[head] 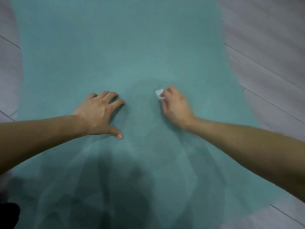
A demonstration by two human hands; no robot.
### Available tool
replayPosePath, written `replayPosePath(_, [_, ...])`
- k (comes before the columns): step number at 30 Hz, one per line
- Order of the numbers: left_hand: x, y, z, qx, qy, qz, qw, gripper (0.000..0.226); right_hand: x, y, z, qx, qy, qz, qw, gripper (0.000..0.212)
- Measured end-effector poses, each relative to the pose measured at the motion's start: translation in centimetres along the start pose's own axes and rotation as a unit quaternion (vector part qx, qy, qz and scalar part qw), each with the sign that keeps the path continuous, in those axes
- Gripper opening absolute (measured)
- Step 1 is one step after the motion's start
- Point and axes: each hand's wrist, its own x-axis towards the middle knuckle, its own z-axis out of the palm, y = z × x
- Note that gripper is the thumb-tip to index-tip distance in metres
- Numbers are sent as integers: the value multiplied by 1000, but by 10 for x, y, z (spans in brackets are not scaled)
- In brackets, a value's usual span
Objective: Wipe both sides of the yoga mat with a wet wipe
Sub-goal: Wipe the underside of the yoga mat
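Note:
A teal yoga mat (118,47) lies flat on the floor and fills most of the view. My left hand (99,113) rests on the mat left of centre, fingers spread and pressing down. My right hand (175,106) is on the mat right of centre, its fingers curled round a crumpled white wet wipe (159,93) that pokes out at the fingertips and touches the mat. A darker damp-looking patch shows on the mat between and in front of the hands.
Grey wood-look floor (267,47) borders the mat on the right and on the left (8,63). My shadow falls across the near part of the mat. A dark object (8,214) sits at the bottom left corner.

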Motion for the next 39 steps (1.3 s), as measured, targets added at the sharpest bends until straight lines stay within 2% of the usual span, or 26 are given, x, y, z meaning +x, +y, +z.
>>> replayPosePath(1, [-5, -2, 4, 3, 8, -16, 1000, 133, -24, -31, 7, 52, -33, -95, 994, 11])
replayPosePath(3, [-15, -3, 12, -7, 15, -40, 999, 132, -57, -67, 21, 95, -121, -254, 955, 16])
replayPosePath(4, [-17, -3, 14, -12, 9, -44, 999, 132, -52, -68, 20, 79, -135, -294, 943, 22])
replayPosePath(5, [-18, -2, 15, -15, -1, -45, 999, 133, -35, -56, 19, 52, -118, -293, 947, 29])
replayPosePath(7, [-18, -5, 14, -27, -14, -44, 999, 137, 14, -16, 19, 0, -34, -202, 979, 32])
replayPosePath(9, [-20, -14, 14, -41, -6, -31, 999, 143, 58, 19, 12, -52, 17, -42, 998, 24])
replayPosePath(11, [-23, -22, 17, -38, -9, -3, 999, 149, 75, 28, 15, -55, 66, 101, 991, 23])
replayPosePath(12, [-25, -26, 18, -39, -16, 7, 999, 153, 69, 13, 21, -46, 82, 113, 989, 23])
replayPosePath(13, [-26, -31, 18, -45, -24, 17, 999, 155, 56, -14, 29, -18, 78, 86, 993, 21])
replayPosePath(15, [-28, -42, 16, -54, -33, 36, 997, 157, 14, -73, 45, 78, 6, -83, 994, 18])
replayPosePath(17, [-29, -53, 14, -51, -39, 48, 997, 157, -28, -113, 48, 132, -115, -295, 939, 16])
replayPosePath(18, [-29, -58, 13, -37, -39, 52, 997, 157, -28, -112, 46, 118, -140, -358, 916, 17])
replayPosePath(19, [-28, -61, 12, -13, -38, 52, 998, 156, -13, -99, 41, 95, -126, -366, 917, 18])
replayPosePath(20, [-27, -63, 11, 9, -38, 43, 998, 156, 9, -77, 41, 69, -83, -326, 939, 18])
replayPosePath(22, [-27, -67, 15, 12, -46, 14, 999, 158, 58, -25, 32, 6, 8, -158, 987, 15])
replayPosePath(24, [-26, -70, 19, -19, -59, 8, 998, 161, 82, 14, 21, -35, 64, 24, 997, 18])
replayPosePath(25, [-25, -71, 20, -30, -61, 9, 998, 162, 82, 15, 20, -33, 88, 69, 993, 21])
replayPosePath(27, [-24, -71, 20, -35, -62, 9, 997, 162, 59, -21, 33, 0, 97, 40, 994, 22])
replayPosePath(28, [-25, -71, 20, -34, -61, 8, 998, 162, 40, -48, 43, 47, 75, -13, 996, 22])
replayPosePath(30, [-26, -70, 20, -28, -57, 7, 998, 161, -4, -99, 57, 128, -25, -189, 973, 19])
replayPosePath(32, [-27, -70, 19, -17, -57, 17, 998, 160, -21, -115, 55, 120, -114, -319, 933, 18])
replayPosePath(33, [-28, -71, 18, -15, -59, 20, 998, 158, -7, -103, 50, 101, -111, -331, 932, 18])
replayPosePath(34, [-31, -72, 19, -16, -58, 19, 998, 156, 13, -84, 48, 74, -83, -295, 949, 19])
replayPosePath(36, [-39, -75, 23, -21, -47, 12, 999, 150, 57, -41, 40, 18, 5, -125, 992, 18])
replayPosePath(38, [-51, -80, 29, -15, -44, 1, 999, 145, 81, -24, 39, -4, 73, 45, 996, 20])
replayPosePath(39, [-57, -82, 32, -11, -46, -7, 999, 144, 79, -38, 47, 10, 89, 77, 993, 22])
